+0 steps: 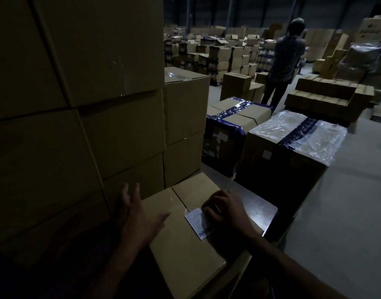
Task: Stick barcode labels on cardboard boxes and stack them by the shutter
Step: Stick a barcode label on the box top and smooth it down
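Observation:
A sealed cardboard box (185,240) lies low in front of me, its taped top facing up. A white barcode label (197,222) sits near the box's right edge. My right hand (225,209) rests on the label's right side, fingers bent and pressing down on it. My left hand (135,212) hovers over the box's left edge with fingers spread and holds nothing. A tall stack of plain cardboard boxes (77,104) fills the left of the view, right beside the box.
Two boxes wrapped with blue tape and clear film (239,119) (297,137) stand to the right behind my box. A person (286,61) stands with their back to me farther off. Flattened cartons (327,96) and many stacked boxes fill the dim warehouse behind.

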Demonstrator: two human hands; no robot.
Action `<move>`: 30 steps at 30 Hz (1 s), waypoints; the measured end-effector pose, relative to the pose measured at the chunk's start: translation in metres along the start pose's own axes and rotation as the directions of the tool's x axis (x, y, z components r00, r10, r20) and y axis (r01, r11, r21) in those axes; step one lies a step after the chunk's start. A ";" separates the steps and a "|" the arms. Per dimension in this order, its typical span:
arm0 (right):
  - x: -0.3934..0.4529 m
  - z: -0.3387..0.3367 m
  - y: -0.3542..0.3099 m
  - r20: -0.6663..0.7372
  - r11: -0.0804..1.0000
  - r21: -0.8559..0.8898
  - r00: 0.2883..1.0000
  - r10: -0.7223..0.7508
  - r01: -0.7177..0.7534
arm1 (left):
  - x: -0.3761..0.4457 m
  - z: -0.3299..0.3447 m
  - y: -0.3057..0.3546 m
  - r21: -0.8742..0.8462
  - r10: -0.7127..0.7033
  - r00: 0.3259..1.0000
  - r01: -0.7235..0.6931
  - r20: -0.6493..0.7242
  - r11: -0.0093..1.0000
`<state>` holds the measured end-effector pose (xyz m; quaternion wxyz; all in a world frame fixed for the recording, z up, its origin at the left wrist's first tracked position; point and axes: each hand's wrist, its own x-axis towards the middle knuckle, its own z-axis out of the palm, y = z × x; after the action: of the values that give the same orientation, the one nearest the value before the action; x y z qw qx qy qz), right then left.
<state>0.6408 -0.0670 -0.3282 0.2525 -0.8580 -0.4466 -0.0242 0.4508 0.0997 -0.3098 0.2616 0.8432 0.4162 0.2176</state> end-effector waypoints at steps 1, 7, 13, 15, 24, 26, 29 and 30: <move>-0.005 0.002 -0.003 -0.016 1.000 0.001 1.000 0.016 -0.016 | 0.006 0.002 0.004 0.016 0.035 0.999 -0.035 0.026 0.999; -0.031 0.017 -0.029 -0.096 0.991 0.007 0.986 0.134 -0.134 | 0.007 0.035 0.014 0.230 0.097 0.978 -0.139 0.185 0.963; -0.027 0.014 -0.027 -0.037 0.989 0.017 0.989 0.146 -0.146 | 0.001 0.043 0.010 0.299 0.112 0.988 -0.139 0.104 0.944; -0.027 0.012 -0.025 -0.027 0.988 0.041 0.989 0.148 -0.146 | 0.001 0.043 0.011 0.320 0.106 0.988 -0.138 0.116 0.937; -0.027 0.012 -0.027 -0.032 0.983 0.042 0.983 0.180 -0.179 | 0.002 0.045 0.010 0.335 0.107 0.990 -0.131 0.090 0.933; -0.029 0.011 -0.026 -0.044 0.983 0.052 0.983 0.177 -0.175 | 0.001 0.046 0.010 0.335 0.111 0.990 -0.133 0.084 0.933; -0.032 0.011 -0.027 -0.051 0.983 0.047 0.983 0.178 -0.176 | 0.001 0.047 0.009 0.339 0.115 0.990 -0.135 0.077 0.931; -0.033 0.011 -0.027 -0.055 0.983 0.057 0.983 0.175 -0.172 | 0.002 0.047 0.009 0.333 0.119 0.990 -0.136 0.070 0.933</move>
<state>0.5979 -0.0736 -0.3353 0.2890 -0.8858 -0.3628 -0.0163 0.4844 0.0844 -0.3400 0.1088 0.9058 0.3851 0.1391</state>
